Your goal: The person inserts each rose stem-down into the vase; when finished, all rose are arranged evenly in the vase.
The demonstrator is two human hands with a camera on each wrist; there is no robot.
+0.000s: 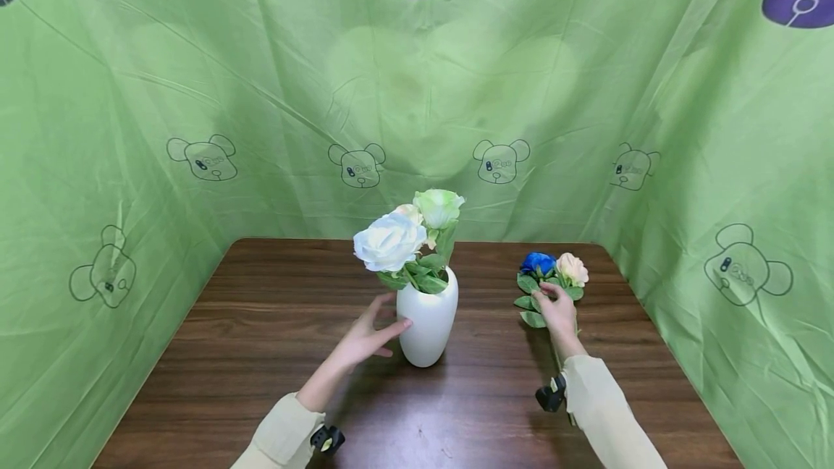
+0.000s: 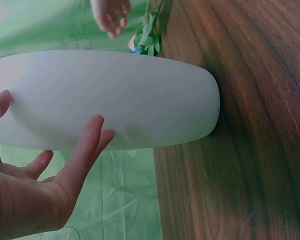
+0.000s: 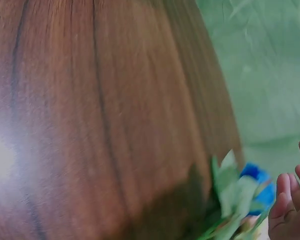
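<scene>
A white vase (image 1: 426,328) stands upright on the table, holding a pale blue-white rose (image 1: 389,241), a light green flower (image 1: 439,208) and a partly hidden cream bloom. Around the vase's left side my left hand (image 1: 361,339) is spread, thumb and fingers apart; the left wrist view shows its fingertips at the vase wall. A blue rose (image 1: 538,263) and a pale pink rose (image 1: 573,270) lie on the table at the right. My right hand (image 1: 559,313) hovers over their leaves with loosely bent fingers. In the right wrist view, nothing shows between those fingers.
The dark wooden table (image 1: 274,331) reaches back to a green curtain (image 1: 280,114) printed with bear outlines, which also encloses both sides. Each wrist carries a small black device, the left one (image 1: 328,440) near the table's front.
</scene>
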